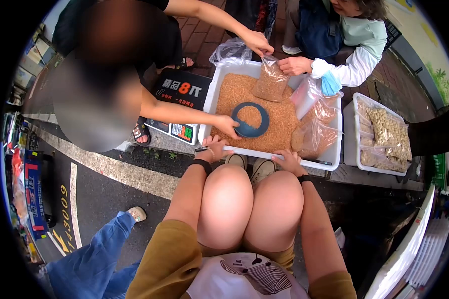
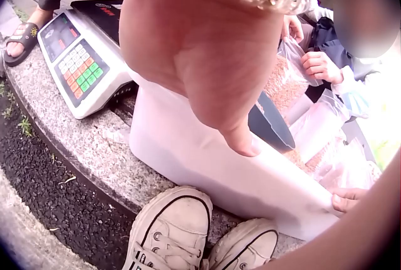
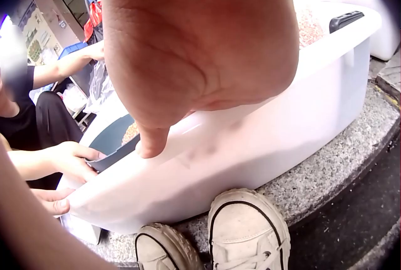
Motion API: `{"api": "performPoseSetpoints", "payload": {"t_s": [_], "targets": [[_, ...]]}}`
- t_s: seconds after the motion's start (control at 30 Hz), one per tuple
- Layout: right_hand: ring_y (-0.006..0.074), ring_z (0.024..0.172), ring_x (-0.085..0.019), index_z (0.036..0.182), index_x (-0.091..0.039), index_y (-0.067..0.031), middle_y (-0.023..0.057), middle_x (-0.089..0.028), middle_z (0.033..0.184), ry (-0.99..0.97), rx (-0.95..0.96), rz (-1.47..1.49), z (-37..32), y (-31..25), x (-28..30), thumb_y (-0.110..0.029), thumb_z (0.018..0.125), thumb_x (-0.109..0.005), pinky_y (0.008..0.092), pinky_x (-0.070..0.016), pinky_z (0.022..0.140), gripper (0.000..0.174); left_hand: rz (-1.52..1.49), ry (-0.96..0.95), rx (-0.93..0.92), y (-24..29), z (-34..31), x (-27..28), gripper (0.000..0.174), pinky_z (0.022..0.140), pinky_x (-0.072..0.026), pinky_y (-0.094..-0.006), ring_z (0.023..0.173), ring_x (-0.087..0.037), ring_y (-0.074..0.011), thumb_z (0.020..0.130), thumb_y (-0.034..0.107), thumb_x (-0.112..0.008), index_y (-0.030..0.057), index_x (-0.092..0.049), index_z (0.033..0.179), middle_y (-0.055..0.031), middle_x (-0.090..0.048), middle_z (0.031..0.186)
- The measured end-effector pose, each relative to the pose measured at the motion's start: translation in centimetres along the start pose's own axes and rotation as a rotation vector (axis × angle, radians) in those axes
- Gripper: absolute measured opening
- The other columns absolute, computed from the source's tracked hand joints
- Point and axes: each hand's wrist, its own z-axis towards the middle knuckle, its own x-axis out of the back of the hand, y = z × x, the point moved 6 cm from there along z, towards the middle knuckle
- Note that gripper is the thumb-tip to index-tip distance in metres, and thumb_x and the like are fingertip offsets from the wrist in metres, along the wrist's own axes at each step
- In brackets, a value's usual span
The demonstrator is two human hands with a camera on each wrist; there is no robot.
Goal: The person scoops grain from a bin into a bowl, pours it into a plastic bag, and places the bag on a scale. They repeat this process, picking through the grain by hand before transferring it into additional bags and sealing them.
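Observation:
Both my hands are at the near rim of a white plastic tub (image 1: 208, 107) filled with loose, small tan-orange dried bits (image 1: 234, 89). My left hand (image 1: 215, 148) rests on the rim at the left, its thumb against the outer wall in the left wrist view. Farther right, my right hand (image 1: 287, 160) lies over the same rim, thumb pointing left. The wrist views hide most of the fingers. Between and beyond my hands, another person's hand (image 1: 227, 125) holds a dark blue bowl (image 1: 253, 132) partly filled with the bits.
Two people's hands hold a clear bag (image 1: 272, 82) of the bits over the tub. More filled bags (image 1: 314, 134) lie at its right side. A digital scale (image 1: 182, 131) stands left; a second white tub (image 1: 356, 144) with bagged pale pieces stands right. My shoes (image 2: 172, 226) are below.

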Motion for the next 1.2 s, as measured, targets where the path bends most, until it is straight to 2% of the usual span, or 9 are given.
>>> {"api": "performPoseSetpoints", "payload": {"t_s": [0.37,0.53,0.67,0.73,1.03,1.1,1.2], "targets": [[0.0312,0.113,-0.036,0.104,-0.064,-0.0208,0.0041,-0.054,0.114,-0.014,-0.007,0.009,0.12,-0.10,0.04,-0.053,0.079,-0.056,0.0441,-0.0165,0.100,0.041,-0.001,0.023,0.001,0.32,-0.36,0.40,0.051,0.094,-0.0230,-0.0441,0.112,-0.034,-0.0338,0.076,0.062,-0.053,0.0222,-0.060,0.107,-0.0118,-0.046,0.116],[0.0306,0.113,-0.036,0.104,-0.064,-0.0200,0.0041,-0.054,0.113,-0.003,-0.013,0.004,0.02,-0.26,0.09,-0.053,0.079,-0.056,0.0440,-0.0168,0.099,0.042,-0.036,0.008,0.006,0.41,-0.41,0.39,0.049,0.093,-0.0223,-0.0426,0.116,-0.032,-0.0309,0.076,0.061,-0.053,0.0225,-0.061,0.106,-0.0121,-0.048,0.116],[0.0304,0.113,-0.037,0.105,-0.064,-0.0200,0.0043,-0.054,0.114,-0.004,-0.002,0.000,-0.09,-0.46,0.26,-0.053,0.079,-0.056,0.0437,-0.0170,0.099,0.042,-0.039,0.063,-0.056,0.01,-0.01,-0.12,0.050,0.093,-0.0225,-0.0430,0.116,-0.034,-0.0298,0.076,0.062,-0.053,0.0229,-0.061,0.106,-0.0119,-0.048,0.114],[0.0304,0.113,-0.036,0.105,-0.064,-0.0201,0.0043,-0.053,0.114,-0.006,-0.009,0.001,-0.10,-0.46,0.24,-0.053,0.079,-0.056,0.0436,-0.0169,0.099,0.042,-0.020,-0.014,0.007,-0.12,0.17,-0.18,0.050,0.093,-0.0225,-0.0432,0.116,-0.035,-0.0291,0.076,0.062,-0.053,0.0228,-0.061,0.106,-0.0108,-0.049,0.112],[0.0303,0.114,-0.035,0.106,-0.063,-0.0206,0.0042,-0.052,0.118,-0.032,-0.025,-0.004,0.00,-0.49,0.24,-0.053,0.080,-0.055,0.0424,-0.0158,0.100,0.042,0.001,0.034,0.007,-0.13,0.16,-0.09,0.050,0.092,-0.0232,-0.0423,0.111,-0.039,-0.0280,0.075,0.060,-0.055,0.0217,-0.061,0.106,-0.0068,-0.049,0.109],[0.0302,0.113,-0.035,0.107,-0.063,-0.0206,0.0042,-0.052,0.118,-0.037,-0.013,-0.007,0.06,-0.38,0.12,-0.052,0.080,-0.055,0.0422,-0.0157,0.100,0.042,-0.010,0.054,0.012,-0.16,0.10,0.07,0.055,0.091,-0.0231,-0.0399,0.108,-0.038,-0.0259,0.072,0.066,-0.053,0.0226,-0.062,0.106,-0.0074,-0.049,0.107],[0.0300,0.113,-0.035,0.107,-0.062,-0.0200,0.0053,-0.052,0.117,-0.052,-0.026,0.003,-0.02,-0.56,0.25,-0.051,0.081,-0.055,0.0420,-0.0152,0.100,0.041,0.003,-0.007,0.020,0.20,-0.16,0.33,0.054,0.091,-0.0243,-0.0391,0.108,-0.038,-0.0266,0.074,0.065,-0.052,0.0228,-0.061,0.107,-0.0067,-0.049,0.106]]}}
